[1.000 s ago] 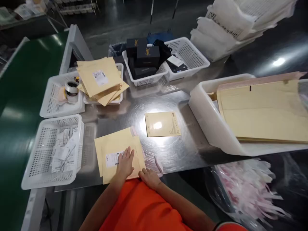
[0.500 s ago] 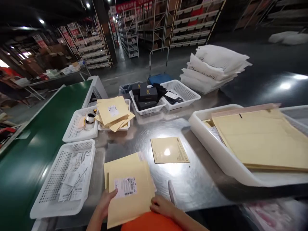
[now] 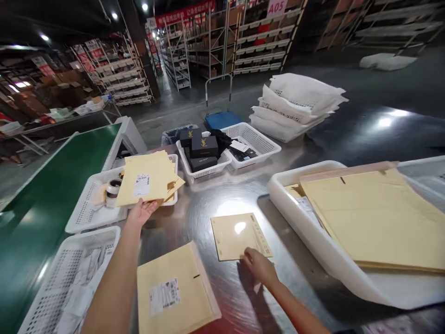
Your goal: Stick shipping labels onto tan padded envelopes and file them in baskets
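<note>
My left hand (image 3: 142,212) has its thumb on the lower edge of a labelled yellow envelope (image 3: 145,178), its fingers partly beneath, over a basket with more envelopes. My right hand (image 3: 257,265) is closed at the near edge of a flat tan square packet (image 3: 240,235) on the metal table; whether it pinches the packet or only touches it is hard to tell. Between my forearms, another labelled yellow envelope (image 3: 187,290) lies on the table, touched by neither hand.
A large white tub (image 3: 313,236) of envelopes stands at the right. White baskets hold black boxes (image 3: 204,146), tape rolls (image 3: 113,188) and paper slips (image 3: 83,273). A green conveyor (image 3: 59,171) runs along the left. Wrapped white stacks (image 3: 299,104) stand behind.
My left hand has left the near envelope and reached forward to the envelope over the basket. My right hand has moved from the near envelope to the tan packet. The view has shifted slightly.
</note>
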### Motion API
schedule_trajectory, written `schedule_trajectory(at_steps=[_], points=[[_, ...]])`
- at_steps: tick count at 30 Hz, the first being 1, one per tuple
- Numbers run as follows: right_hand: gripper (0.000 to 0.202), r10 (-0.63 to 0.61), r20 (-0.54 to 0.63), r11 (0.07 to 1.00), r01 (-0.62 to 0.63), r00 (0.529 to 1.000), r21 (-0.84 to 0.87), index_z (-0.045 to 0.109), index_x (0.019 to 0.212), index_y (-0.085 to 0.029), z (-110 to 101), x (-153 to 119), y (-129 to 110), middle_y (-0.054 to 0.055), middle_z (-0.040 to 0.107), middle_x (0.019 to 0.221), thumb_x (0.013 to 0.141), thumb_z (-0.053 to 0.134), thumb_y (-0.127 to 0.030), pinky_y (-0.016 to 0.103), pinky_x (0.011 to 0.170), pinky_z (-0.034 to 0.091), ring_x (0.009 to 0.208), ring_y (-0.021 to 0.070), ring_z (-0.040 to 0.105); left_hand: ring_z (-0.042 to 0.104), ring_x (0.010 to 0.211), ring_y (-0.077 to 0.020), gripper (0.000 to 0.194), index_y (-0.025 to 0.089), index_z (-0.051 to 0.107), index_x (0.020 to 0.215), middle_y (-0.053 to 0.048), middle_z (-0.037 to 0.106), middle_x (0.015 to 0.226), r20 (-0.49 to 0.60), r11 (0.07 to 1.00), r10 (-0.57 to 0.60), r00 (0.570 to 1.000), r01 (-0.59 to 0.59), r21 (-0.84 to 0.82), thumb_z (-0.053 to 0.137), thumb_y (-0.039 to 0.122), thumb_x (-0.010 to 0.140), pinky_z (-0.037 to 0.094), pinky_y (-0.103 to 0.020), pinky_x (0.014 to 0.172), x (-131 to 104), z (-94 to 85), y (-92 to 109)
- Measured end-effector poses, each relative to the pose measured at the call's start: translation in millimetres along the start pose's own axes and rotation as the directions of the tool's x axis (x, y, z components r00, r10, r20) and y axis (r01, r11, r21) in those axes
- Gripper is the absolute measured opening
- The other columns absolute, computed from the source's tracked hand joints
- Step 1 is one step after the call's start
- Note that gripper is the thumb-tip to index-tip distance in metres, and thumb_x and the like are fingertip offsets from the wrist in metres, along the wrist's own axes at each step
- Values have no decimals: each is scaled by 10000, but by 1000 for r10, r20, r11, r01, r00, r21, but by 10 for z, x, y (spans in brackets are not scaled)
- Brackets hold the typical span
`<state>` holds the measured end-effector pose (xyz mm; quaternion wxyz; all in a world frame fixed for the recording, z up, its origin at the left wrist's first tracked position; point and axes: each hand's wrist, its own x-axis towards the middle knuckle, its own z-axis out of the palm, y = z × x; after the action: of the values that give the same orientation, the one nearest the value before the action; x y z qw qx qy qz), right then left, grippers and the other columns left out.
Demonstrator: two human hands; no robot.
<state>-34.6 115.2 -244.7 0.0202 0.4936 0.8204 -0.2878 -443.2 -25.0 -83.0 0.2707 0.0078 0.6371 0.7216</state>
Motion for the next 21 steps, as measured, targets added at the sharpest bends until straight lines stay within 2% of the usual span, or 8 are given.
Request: schedule_trajectory(at_steps=[4, 8, 9, 10, 12, 14, 16, 21], points=[[462, 320, -161, 944, -329, 934, -31, 528, 1180, -105, -354, 599, 113, 258, 513, 1241, 881, 447, -448, 426, 726, 483, 969, 348, 635, 596, 628, -131, 197, 199, 500, 711, 6, 563, 643, -35, 935, -6, 999, 18, 353, 410, 240, 881, 534, -306, 713, -122, -46, -626], [484, 431, -77, 901, -434, 899, -27, 611, 1031, -100, -424, 914, 373, 220, 586, 1118, 752, 653, -495, 378, 707, 489, 918, 318, 650, 577, 681, -164, 147, 192, 562, 564, 9, 585, 609, 213, 732, -107, 971, -68, 678, 623, 140, 686, 491, -306, 788, -903, -320, -1523], [436, 435, -52, 900, -436, 899, -22, 626, 980, -119, -405, 924, 429, 192, 608, 1084, 743, 666, -482, 362, 703, 489, 902, 297, 654, 606, 752, -189, 145, 183, 589, 554, -25, 647, 686, 312, 642, -187, 932, -125, 757, 627, 103, 669, 479, -322, 831, -1120, -381, -1738], [380, 436, -29, 899, -437, 899, -14, 634, 933, -136, -379, 910, 476, 162, 630, 1044, 749, 662, -467, 347, 699, 487, 890, 278, 656, 628, 868, -209, 146, 187, 655, 685, -53, 705, 924, 464, 367, -305, 832, -347, 863, 581, 61, 678, 471, -339, 876, -1316, -428, -1931], [275, 443, 4, 897, -443, 897, 8, 634, 872, -161, -314, 823, 533, 109, 661, 949, 788, 618, -422, 323, 693, 484, 877, 249, 656, 598, 1065, -263, 551, 235, 635, 1132, -78, 517, 1409, 520, -46, -490, 700, -616, 787, 506, -33, 668, 481, -381, 890, -1598, -466, -2225], [261, 460, 16, 887, -461, 888, 32, 624, 906, -167, -234, 685, 533, 92, 669, 904, 828, 560, -407, 323, 696, 485, 881, 243, 655, 575, 1111, -295, 801, 288, 416, 1387, -69, 214, 1581, 510, -270, -562, 651, -727, 631, 442, -82, 677, 521, -409, 822, -1716, -432, -2381], [399, 494, 5, 868, -494, 869, 53, 585, 1050, -142, -140, 539, 476, 136, 656, 993, 824, 556, -470, 356, 710, 493, 922, 273, 649, 587, 1074, -314, 800, 290, 373, 1414, -77, 121, 1597, 525, -334, -563, 638, -757, 561, 433, -80, 707, 546, -432, 755, -1722, -354, -2427], [684, 555, -7, 824, -549, 832, 141, 467, 1226, -81, -2, 366, 295, 286, 486, 1275, 720, 674, -491, 434, 748, 508, 1019, 355, 625, 593, 1066, -318, 438, 227, 636, 1126, -101, 361, 1510, 581, -327, -532, 616, -783, 530, 404, 18, 820, 546, -459, 801, -1698, -202, -2400]])
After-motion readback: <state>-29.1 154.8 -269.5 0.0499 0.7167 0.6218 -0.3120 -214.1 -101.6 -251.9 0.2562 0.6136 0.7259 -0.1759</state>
